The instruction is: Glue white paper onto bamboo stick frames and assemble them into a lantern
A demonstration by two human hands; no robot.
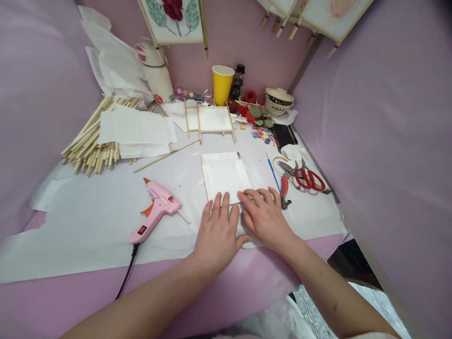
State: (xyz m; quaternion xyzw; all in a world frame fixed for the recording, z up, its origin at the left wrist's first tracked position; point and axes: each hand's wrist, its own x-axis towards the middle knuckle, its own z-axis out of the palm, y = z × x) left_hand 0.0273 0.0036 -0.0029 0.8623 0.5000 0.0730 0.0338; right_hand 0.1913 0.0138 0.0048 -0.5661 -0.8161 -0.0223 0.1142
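Near the tabletop's front edge, the left hand (217,233) and right hand (264,219) lie flat, palms down, fingers spread and gripping nothing, their fingertips pressing the near edge of a white paper sheet (226,176) laid on a bamboo frame (238,154). Just right of them lie red-handled scissors (310,179) and orange-handled pliers (284,188), beside a blue paintbrush (272,172). Left of the hands rests a pink hot glue gun (157,209); farther back sit a heap of bamboo sticks (93,141), another papered frame (208,120) and a yellow paper cup (222,84).
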